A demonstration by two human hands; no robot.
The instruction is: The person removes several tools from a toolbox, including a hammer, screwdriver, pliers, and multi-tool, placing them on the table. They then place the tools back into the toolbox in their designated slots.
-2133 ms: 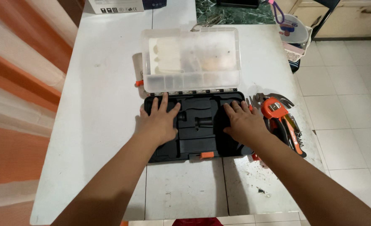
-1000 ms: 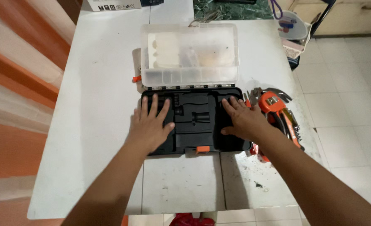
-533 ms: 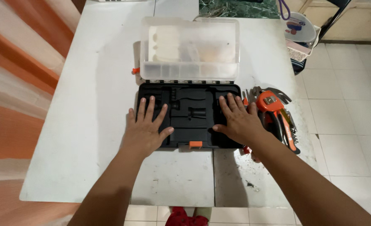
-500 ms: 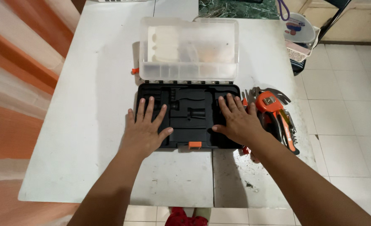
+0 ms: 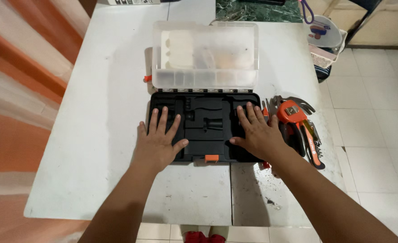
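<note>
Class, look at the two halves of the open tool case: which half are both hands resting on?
The black moulded tray, nearer the person: the left hand and right hand lie flat on it. The clear lid stands untouched.

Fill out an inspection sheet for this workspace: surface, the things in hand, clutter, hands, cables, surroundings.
Surface: white table, scuffed, with dark specks near the front right.
Things in hand: black tool case lies open; its moulded tray looks empty; clear lid stands up at the back; orange latch on the front edge.
Clutter: pile of hand tools with orange and black handles, right of the case.
Hands: left hand and right hand lie flat, fingers spread, on the tray.
Cables: purple cord loops near the far right corner.
Surroundings: pale tiled floor, orange-striped cloth to the left, round container past the table's far right corner.
</note>
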